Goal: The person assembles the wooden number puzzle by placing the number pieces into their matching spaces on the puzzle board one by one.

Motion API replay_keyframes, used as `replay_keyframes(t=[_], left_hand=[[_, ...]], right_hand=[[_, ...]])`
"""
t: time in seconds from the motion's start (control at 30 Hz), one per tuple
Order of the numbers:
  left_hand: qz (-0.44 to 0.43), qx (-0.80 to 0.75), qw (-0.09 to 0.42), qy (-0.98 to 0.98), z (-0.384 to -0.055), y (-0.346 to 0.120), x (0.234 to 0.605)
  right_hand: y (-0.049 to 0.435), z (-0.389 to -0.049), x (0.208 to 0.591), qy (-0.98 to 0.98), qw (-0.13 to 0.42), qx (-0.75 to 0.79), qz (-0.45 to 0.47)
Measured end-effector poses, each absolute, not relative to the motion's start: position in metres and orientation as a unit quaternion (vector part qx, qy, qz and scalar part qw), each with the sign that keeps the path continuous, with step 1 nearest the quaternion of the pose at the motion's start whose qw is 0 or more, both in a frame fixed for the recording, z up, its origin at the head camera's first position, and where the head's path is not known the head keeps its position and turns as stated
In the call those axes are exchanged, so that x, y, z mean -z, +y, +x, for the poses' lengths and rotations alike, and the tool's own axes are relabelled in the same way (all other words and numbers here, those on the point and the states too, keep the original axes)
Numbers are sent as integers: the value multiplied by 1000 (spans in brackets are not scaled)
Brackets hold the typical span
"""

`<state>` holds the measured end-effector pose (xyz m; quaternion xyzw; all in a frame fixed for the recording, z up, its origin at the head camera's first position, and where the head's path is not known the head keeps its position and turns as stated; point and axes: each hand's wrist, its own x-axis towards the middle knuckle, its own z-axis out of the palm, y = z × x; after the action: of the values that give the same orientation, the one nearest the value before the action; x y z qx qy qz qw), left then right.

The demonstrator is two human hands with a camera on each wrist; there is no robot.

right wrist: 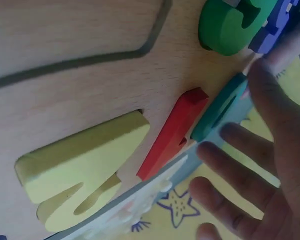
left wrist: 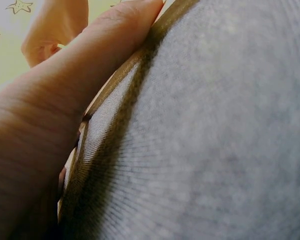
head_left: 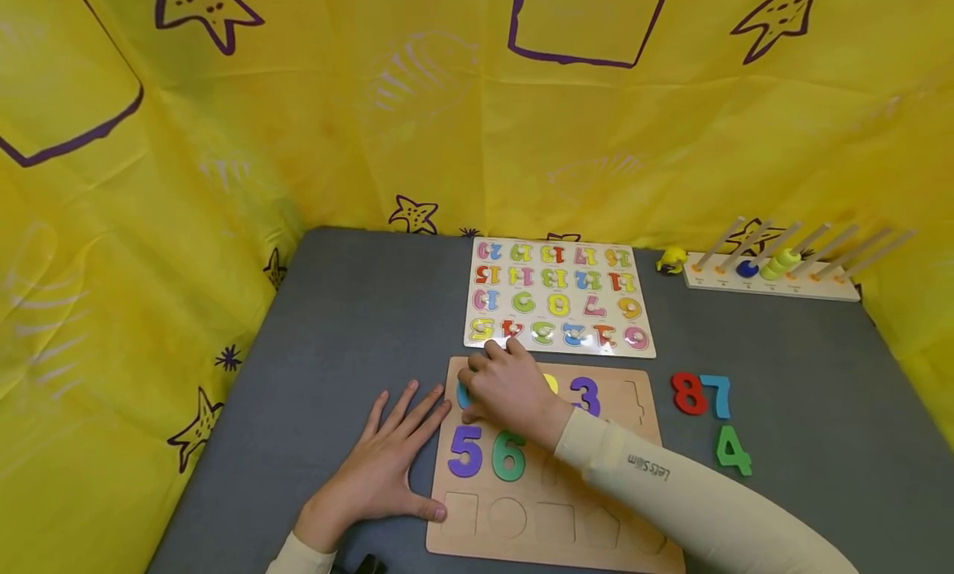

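My left hand (head_left: 380, 475) lies spread beside a wooden number puzzle board (head_left: 537, 549), its thumb on the board's left edge. At the board's upper left corner my right hand (head_left: 514, 392) has thumb and fingers around a blue number 0 (head_left: 463, 397). The right wrist view shows that 0 (right wrist: 221, 107) between thumb and fingertips, low on the board, beside a red 1 (right wrist: 175, 134) and a yellow 2 (right wrist: 85, 155). A purple 3 (head_left: 585, 396), purple 5 (head_left: 465, 451) and green 6 (head_left: 509, 455) sit on the board. My right forearm hides part of it.
Right of the board lie a red 8 (head_left: 687, 393), blue 7 (head_left: 720, 396) and green 4 (head_left: 734, 451). A second number puzzle (head_left: 566, 352) is behind. A peg stand (head_left: 812, 291) with beads and a small yellow toy (head_left: 672, 260) stand back right. A yellow curtain (head_left: 335, 143) surrounds the table.
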<state>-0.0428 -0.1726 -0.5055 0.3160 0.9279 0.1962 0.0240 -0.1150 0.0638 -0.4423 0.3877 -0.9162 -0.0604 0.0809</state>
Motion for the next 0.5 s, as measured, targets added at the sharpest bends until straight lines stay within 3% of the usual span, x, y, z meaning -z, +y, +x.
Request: replay_keyframes(t=[0.23,0.5], left_hand=[[312,-206,42,927,-43,-171,505],[309,-202,29,929,-43,-172,506]], right_hand=[[98,-110,418,-918,91,-44,383],[221,-98,404,-922,39,-148,356]])
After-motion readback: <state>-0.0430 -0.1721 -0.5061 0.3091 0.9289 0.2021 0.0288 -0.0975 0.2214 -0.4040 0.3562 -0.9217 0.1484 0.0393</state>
